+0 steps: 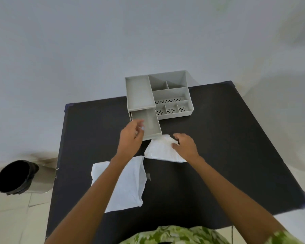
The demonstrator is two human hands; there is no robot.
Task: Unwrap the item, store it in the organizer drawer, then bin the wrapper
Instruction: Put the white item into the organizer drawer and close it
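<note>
On the black table [218, 138], a grey plastic organizer [169, 95] stands at the far edge, and everything else is placed from it. Its lower drawer [148, 124] is pulled out toward you and looks bare inside where it shows. Your left hand [130, 138] hovers over the drawer's near left corner, fingers loosely curled and partly spread; whether it holds anything cannot be told. Just in front of the drawer lies a white folded item [162, 148], rumpled, on the tabletop. Your right hand [185, 145] rests on its right side, fingers [176, 138] bent and pressing or pinching the material. Nearer to you than the organizer, a flat white wrapper [128, 187] lies under your left forearm. Far left of the organizer, off the table, a round bin [16, 176] with a black liner stands on the floor.
</note>
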